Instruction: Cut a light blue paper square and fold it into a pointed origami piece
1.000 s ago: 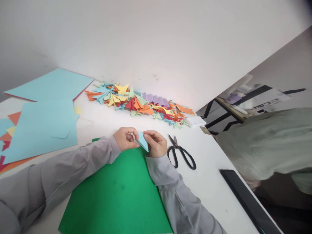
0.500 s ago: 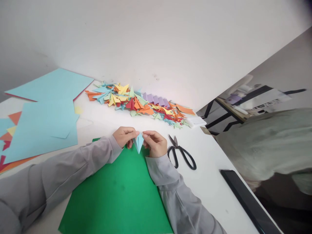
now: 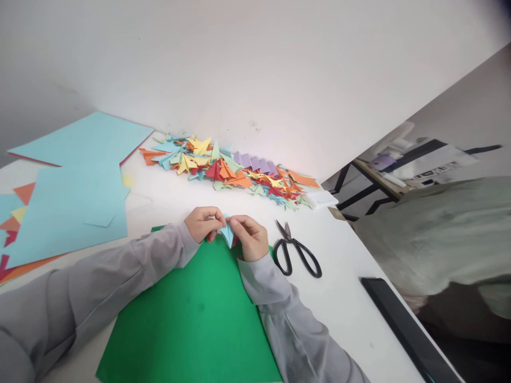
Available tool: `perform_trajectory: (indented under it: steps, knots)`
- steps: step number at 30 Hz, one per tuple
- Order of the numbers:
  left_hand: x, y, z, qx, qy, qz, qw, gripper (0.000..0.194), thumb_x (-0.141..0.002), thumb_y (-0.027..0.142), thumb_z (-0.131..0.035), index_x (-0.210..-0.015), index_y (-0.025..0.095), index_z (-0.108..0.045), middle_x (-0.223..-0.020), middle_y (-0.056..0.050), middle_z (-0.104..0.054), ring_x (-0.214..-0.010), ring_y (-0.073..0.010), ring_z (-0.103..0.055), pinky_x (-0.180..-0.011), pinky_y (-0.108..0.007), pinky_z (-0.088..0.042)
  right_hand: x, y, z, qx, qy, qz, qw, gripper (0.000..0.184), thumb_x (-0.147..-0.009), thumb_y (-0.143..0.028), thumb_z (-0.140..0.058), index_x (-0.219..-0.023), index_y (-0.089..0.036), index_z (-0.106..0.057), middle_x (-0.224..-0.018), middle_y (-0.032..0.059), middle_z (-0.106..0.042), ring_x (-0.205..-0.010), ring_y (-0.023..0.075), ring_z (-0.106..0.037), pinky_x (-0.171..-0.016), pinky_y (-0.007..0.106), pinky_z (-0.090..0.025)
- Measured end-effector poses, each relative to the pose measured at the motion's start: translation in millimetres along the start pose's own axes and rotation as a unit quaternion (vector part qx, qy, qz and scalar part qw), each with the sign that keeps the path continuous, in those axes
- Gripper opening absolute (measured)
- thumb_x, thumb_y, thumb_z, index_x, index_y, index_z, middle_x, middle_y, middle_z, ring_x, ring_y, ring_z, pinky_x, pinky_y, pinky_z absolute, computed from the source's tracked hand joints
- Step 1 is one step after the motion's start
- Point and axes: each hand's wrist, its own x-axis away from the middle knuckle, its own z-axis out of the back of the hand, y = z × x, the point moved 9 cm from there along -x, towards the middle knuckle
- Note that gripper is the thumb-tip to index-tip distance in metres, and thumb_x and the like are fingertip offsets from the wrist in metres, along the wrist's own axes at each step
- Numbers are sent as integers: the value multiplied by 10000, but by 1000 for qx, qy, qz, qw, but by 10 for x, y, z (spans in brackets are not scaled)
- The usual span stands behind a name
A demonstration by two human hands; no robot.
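A small light-blue folded paper plane is pinched between my two hands, its point toward me. My left hand grips its left side with thumb and fingers closed. On the right side, my right hand has thumb and forefinger pressed on the paper near its upper edge. Both hands are above the far end of a green sheet on the table. Part of the folded paper is hidden behind my fingers.
Black-handled scissors lie right of my right hand. A heap of colourful folded paper planes stretches along the wall. Light-blue sheets lie at left. Near the right table edge is a black flat object; a person's pale clothing shows beyond.
My right hand has shifted slightly left and down, its thumb now over more of the paper. The folded paper has tilted a little. My left hand has barely moved.
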Motion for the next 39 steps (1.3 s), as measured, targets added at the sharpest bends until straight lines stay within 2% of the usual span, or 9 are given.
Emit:
perform_trajectory:
  steps: [8, 12, 18, 24, 27, 30, 34, 39]
  knots:
    - [-1, 17, 18, -2, 10, -7, 1000, 31, -597, 134, -473, -588, 129, -502, -288, 64, -410, -277, -61, -375, -330, -167, -276, -35, 159, 23, -70, 4, -44, 997, 278, -689, -430, -568, -600, -172, -514, -376, -64, -482, -303, 62, -397, -311, 177, -294]
    - [-6, 19, 37, 7, 15, -3, 1000, 40, -593, 128, -469, -578, 125, -507, -291, 59, -417, -276, -62, -380, -330, -167, -279, -30, 130, -3, -58, -7, -49, 997, 250, -668, -368, -598, -570, -173, -475, -336, -83, -444, -275, 47, -372, -298, 159, -260]
    - [-16, 5, 61, 15, 20, 13, 1000, 56, -568, 130, -471, -576, 120, -525, -302, 53, -422, -280, -75, -403, -322, -175, -287, -42, 123, -76, -91, -58, -60, 992, 98, -578, -201, -600, -653, -172, -544, -379, -101, -453, -258, 38, -363, -275, 154, -239]
    - [-32, -52, 98, 39, 33, 51, 997, 65, -546, 140, -474, -580, 119, -526, -324, 50, -429, -272, -84, -416, -308, -180, -300, -6, 176, -170, -88, -119, -97, 984, 56, -580, -193, -527, -603, -163, -570, -299, -89, -414, -239, 56, -357, -268, 159, -200]
    - [-26, -57, 84, 47, 28, 54, 997, 75, -535, 136, -472, -582, 120, -529, -337, 52, -429, -280, -84, -420, -309, -185, -313, -12, 173, -114, -102, -89, -98, 986, 64, -565, -183, -517, -565, -159, -577, -291, -84, -404, -242, 52, -336, -275, 162, -186]
    - [-19, -49, 71, 29, 26, 39, 998, 68, -532, 129, -470, -560, 122, -531, -360, 52, -433, -293, -77, -422, -313, -182, -307, -21, 191, -34, -110, -49, -108, 987, 85, -542, -160, -504, -528, -158, -588, -307, -71, -425, -272, 60, -369, -296, 169, -230]
    - [-26, -35, 25, 7, 4, 13, 1000, 67, -550, 126, -467, -532, 120, -531, -391, 43, -453, -306, -63, -421, -326, -178, -303, -28, 203, 20, -110, -29, -116, 987, 111, -527, -157, -492, -504, -162, -601, -328, -54, -453, -296, 78, -396, -318, 191, -271]
    - [-19, -118, -63, 6, -31, 65, 997, 81, -615, 144, -442, -613, 127, -522, -308, 46, -437, -289, -84, -425, -338, -182, -336, -39, 177, 38, -104, -25, -102, 989, 146, -526, -157, -483, -511, -164, -628, -401, -34, -511, -357, 84, -415, -343, 200, -297]
